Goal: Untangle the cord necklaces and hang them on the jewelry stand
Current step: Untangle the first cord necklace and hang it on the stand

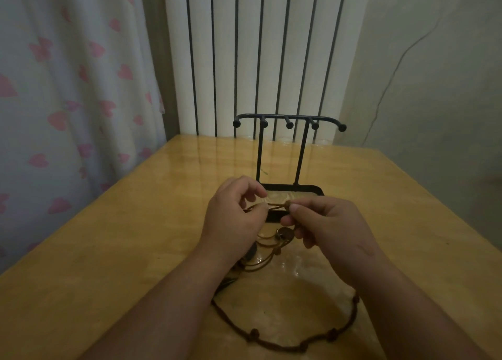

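A black metal jewelry stand (288, 120) with several knobbed hooks on its top bar rises from a wood-inlaid tray base behind my hands; nothing hangs on it. Brown cord necklaces (267, 253) lie tangled on the table between my wrists, with a round pendant (285, 234) among them. One knotted brown cord (288, 346) loops out toward the near edge. My left hand (233, 218) and my right hand (326, 224) each pinch a short stretch of cord (277, 204) held taut between them, just above the stand's base.
The yellow wooden table (135, 237) has its left edge by a curtain with pink hearts (68, 88). A white ribbed radiator (260, 55) stands behind the far edge. A grey wall with a thin wire is at the right.
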Available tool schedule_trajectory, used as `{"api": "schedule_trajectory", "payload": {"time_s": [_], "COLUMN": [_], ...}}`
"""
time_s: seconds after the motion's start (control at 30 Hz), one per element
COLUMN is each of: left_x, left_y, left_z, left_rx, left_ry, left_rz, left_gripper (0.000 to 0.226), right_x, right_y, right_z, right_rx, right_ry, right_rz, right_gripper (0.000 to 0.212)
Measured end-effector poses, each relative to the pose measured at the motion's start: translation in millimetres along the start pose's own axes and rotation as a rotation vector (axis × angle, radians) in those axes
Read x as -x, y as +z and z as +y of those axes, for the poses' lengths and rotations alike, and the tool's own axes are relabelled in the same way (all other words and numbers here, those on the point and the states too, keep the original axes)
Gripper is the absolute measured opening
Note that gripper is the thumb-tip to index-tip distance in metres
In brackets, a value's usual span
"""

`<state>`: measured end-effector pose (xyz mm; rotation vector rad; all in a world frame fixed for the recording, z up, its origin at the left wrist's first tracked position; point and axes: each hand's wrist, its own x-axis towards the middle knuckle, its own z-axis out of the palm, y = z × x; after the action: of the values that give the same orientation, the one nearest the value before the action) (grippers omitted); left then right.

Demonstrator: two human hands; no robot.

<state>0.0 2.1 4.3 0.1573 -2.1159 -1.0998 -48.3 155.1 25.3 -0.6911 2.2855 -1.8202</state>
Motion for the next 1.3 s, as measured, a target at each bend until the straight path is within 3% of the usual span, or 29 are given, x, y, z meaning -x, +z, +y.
{"api": "schedule_trajectory", "payload": {"time_s": [0.17, 0.47, 0.93, 1.1, 1.3], "left_x": [3.0, 3.0, 3.9, 4.3, 3.4], "left_y": [1.1, -0.3, 6.0, 6.7, 7.2], "left_z": [1.4, 7.0, 4.5, 5.9, 6.4], "left_rx": [0.071, 0.092, -0.033, -0.027, -0.032], "left_ry": [0.008, -0.062, -0.049, -0.073, -0.114], "left_rz": [-0.109, -0.217, -0.252, -0.262, -0.215], "left_gripper": [0.009, 0.017, 0.019, 0.015, 0.012], "right_x": [0.7, -1.0, 0.3, -2.4, -1.1], "right_y": [-0.6, 0.0, 6.5, 6.3, 9.8], "right_z": [2.8, 5.9, 6.7, 10.4, 10.4], "right_rx": [0.06, 0.118, 0.603, 0.537, 0.484], "right_ry": [-0.055, -0.103, -0.3, -0.191, -0.185], "right_rz": [0.009, 0.026, 0.109, 0.15, 0.17], "right_gripper": [0.015, 0.015, 0.014, 0.012, 0.01]}}
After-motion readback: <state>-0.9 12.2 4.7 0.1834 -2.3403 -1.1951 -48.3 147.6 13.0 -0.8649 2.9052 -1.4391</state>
